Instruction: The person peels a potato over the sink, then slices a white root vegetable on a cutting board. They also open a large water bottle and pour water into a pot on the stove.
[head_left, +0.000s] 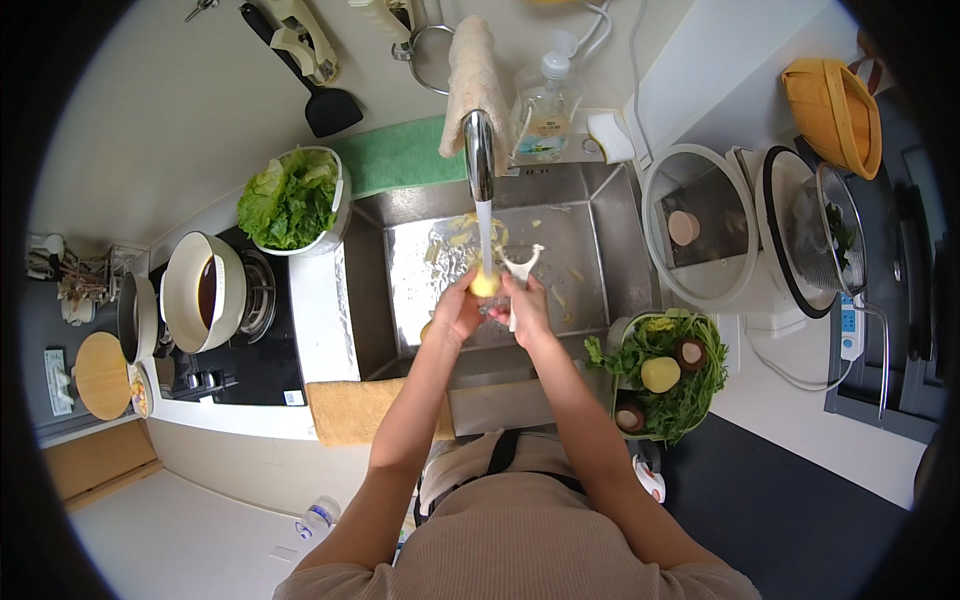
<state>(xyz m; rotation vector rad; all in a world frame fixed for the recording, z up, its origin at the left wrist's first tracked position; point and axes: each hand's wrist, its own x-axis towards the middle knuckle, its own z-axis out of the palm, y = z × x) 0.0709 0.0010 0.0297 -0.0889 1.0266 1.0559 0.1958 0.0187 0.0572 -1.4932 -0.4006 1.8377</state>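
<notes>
Under the running faucet (480, 157), my left hand (459, 307) holds a peeled yellow potato (484, 284) in the stream of water. My right hand (528, 306) grips a white Y-shaped peeler (524, 264), its head pointing up and away from me. The fingers of my right hand are close to the potato, and I cannot tell whether they touch it. Both hands are over the stainless steel sink (630, 247). Strips of peel (457, 238) lie wet on the sink floor. Part of another yellowish thing (426, 331) shows beside my left wrist.
A basket of lettuce (289, 199) stands left of the sink, near a pot with dark liquid (202, 292) on the stove. At right, a basket of leafy greens (679, 397) holds a potato (661, 374) and mushrooms (691, 353). A soap bottle (545, 112) stands behind the sink.
</notes>
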